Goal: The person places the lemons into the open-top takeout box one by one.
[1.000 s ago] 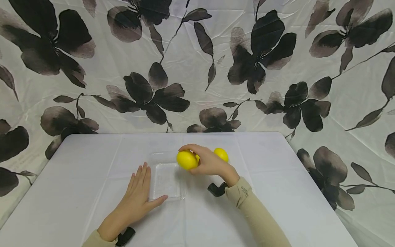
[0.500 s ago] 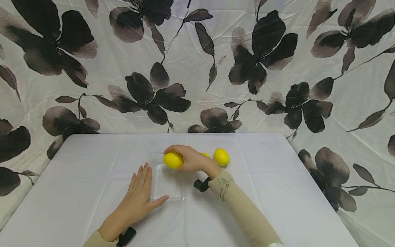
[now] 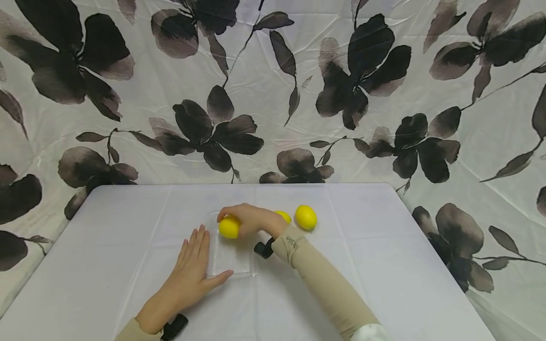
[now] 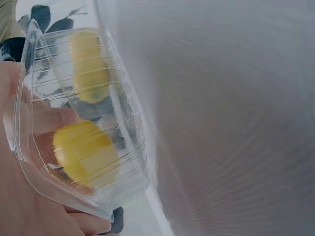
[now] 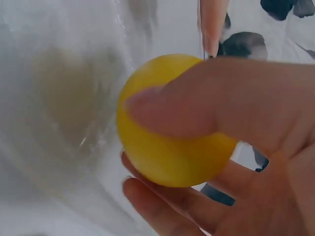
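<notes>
My right hand (image 3: 254, 220) grips a yellow lemon (image 3: 229, 227) over the far part of a clear plastic container (image 3: 232, 272). In the right wrist view the thumb lies across the lemon (image 5: 172, 160), with fingers around its other side. My left hand (image 3: 185, 274) rests along the container's left side, fingers straight and thumb spread at the near edge. Through the ribbed wall of the container (image 4: 130, 105), the left wrist view shows the held lemon (image 4: 86, 155) and more yellow beyond. Whether the held lemon touches the container's bottom, I cannot tell.
Right of the container, one lemon (image 3: 306, 217) lies on the white-covered table (image 3: 362, 246). Another lemon (image 3: 283, 216) is partly hidden behind my right wrist. A flower-printed cloth (image 3: 290, 104) hangs behind the table's far edge.
My right hand has carried the lemon left and then down to the container. The lemons at the right have come out from behind that hand. My left hand stays in place.
</notes>
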The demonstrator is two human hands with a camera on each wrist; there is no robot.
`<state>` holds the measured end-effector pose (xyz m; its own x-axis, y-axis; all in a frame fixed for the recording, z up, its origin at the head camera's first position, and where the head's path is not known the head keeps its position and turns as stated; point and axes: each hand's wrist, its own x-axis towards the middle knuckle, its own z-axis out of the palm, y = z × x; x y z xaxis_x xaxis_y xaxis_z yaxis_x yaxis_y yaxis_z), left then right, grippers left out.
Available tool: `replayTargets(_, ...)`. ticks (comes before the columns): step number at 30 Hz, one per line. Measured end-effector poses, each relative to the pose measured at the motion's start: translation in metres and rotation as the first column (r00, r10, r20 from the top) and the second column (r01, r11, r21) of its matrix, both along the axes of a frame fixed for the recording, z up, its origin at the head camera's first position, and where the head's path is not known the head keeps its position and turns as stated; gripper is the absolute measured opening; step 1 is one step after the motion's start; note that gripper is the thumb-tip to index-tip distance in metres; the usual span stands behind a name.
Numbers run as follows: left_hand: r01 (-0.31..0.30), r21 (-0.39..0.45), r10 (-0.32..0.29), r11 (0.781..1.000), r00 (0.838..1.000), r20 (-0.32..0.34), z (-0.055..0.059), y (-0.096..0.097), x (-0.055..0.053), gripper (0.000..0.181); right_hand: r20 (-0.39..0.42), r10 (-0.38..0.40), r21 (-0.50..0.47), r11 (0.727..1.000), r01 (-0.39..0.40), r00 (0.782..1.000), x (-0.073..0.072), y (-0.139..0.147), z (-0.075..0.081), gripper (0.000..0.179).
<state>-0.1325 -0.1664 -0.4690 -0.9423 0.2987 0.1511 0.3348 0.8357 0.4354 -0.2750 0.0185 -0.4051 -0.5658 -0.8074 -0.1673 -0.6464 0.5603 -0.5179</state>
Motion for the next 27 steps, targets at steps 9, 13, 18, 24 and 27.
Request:
replayTargets(9,0.003,-0.002,-0.003,1.0,1.0,0.022,0.001,0.0,0.0,0.113,-0.1,-0.031,0.122,0.992,0.043,0.994,0.007,-0.01,-0.003,0.042)
replayTargets(13,0.002,-0.004,-0.002,1.0,1.0,0.016,0.001,0.0,0.0,0.113,-0.127,-0.068,0.141,0.986,0.086,0.99,0.009,-0.008,-0.002,0.04)
replayTargets(18,0.001,-0.004,-0.001,1.0,1.0,0.003,0.0,0.0,0.0,0.112,-0.15,-0.091,0.156,0.981,0.114,0.985,0.012,-0.005,0.0,0.038)
replayTargets(24,0.006,0.005,-0.006,1.0,1.0,-0.001,0.002,0.0,0.001,0.112,-0.19,-0.081,0.18,0.977,0.116,0.978,0.012,-0.006,0.0,0.041)
replayTargets(27,0.009,0.01,-0.009,1.0,1.0,0.0,0.003,0.0,0.001,0.111,-0.189,-0.09,0.195,0.973,0.127,0.978,0.013,-0.007,0.002,0.04)
